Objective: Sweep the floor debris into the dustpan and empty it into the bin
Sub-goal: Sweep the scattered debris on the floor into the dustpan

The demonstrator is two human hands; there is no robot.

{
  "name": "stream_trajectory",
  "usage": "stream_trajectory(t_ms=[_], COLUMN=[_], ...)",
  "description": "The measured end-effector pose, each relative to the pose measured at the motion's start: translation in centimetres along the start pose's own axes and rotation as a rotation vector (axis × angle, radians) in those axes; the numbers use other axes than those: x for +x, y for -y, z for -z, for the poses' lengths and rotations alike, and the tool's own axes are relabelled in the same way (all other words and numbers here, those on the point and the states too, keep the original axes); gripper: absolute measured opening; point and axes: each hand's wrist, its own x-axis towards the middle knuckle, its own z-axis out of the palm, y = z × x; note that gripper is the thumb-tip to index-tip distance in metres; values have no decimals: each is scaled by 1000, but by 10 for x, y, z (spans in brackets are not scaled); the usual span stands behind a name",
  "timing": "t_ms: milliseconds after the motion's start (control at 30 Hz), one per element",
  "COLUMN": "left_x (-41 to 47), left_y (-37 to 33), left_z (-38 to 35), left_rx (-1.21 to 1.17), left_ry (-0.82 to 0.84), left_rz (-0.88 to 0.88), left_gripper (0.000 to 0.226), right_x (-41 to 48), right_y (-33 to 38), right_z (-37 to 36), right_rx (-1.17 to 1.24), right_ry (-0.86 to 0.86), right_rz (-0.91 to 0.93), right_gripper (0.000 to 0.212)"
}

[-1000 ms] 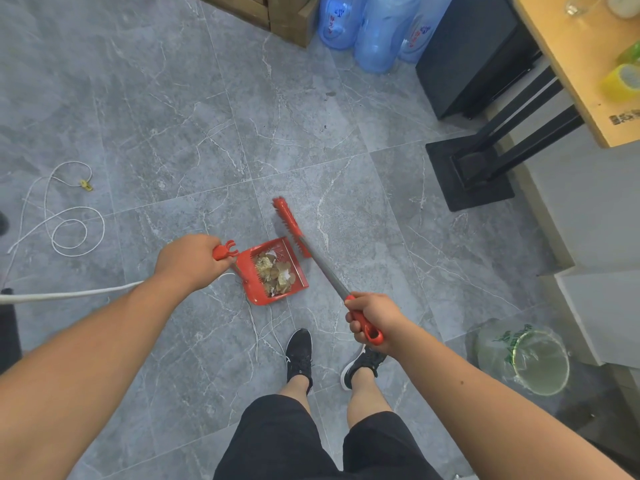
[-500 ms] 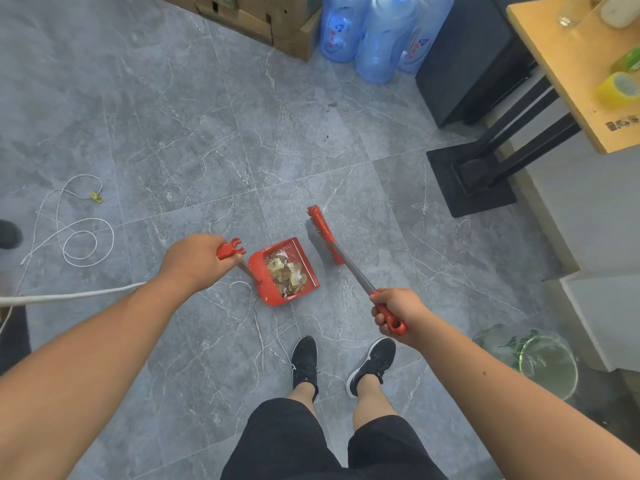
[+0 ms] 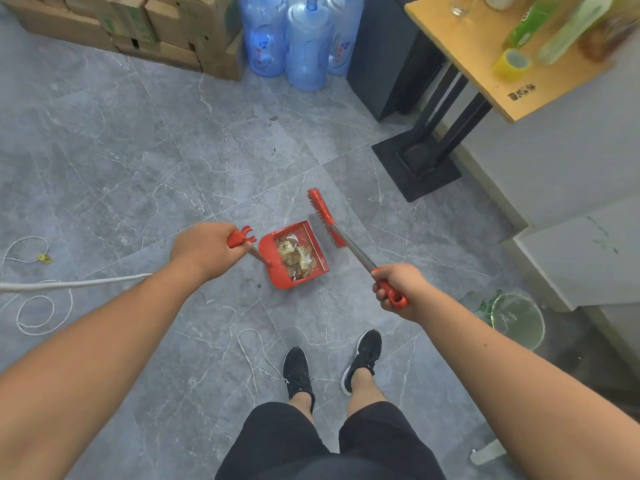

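**Dustpan loaded, bin off to my right**

Dustpan sits on the grey tiled floor ahead of my shoes, a heap of pale gold debris lying inside it. I go from big to small. The bin, lined with a clear bag, stands well apart to my right, near the white wall base. My left hand is closed around the top of the dustpan's long handle. My right hand grips the red end of the broom, whose head rests just beside the pan's right edge; I cannot tell whether they touch. Thin white string lies loose on the tiles by my left foot.
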Motion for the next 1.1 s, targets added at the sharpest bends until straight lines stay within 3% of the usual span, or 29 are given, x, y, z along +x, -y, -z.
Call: stream_trajectory(t_ms=[433, 767, 1100], left_x=[46, 40, 41], left_y=[-87, -95, -166], left_z=[8, -7, -1], left_rx=[53, 17, 9], left_ry=[-8, 1, 46], left_rz=[-204, -177, -281], left_gripper=[45, 39, 40], right_x=[-14, -13, -34], right_y=[-22, -52, -40], right_z=[87, 114, 156], right_rx=[152, 209, 329], right_ry=[-144, -179, -205], right_rz=[21, -40, -81], right_gripper=[2, 3, 11])
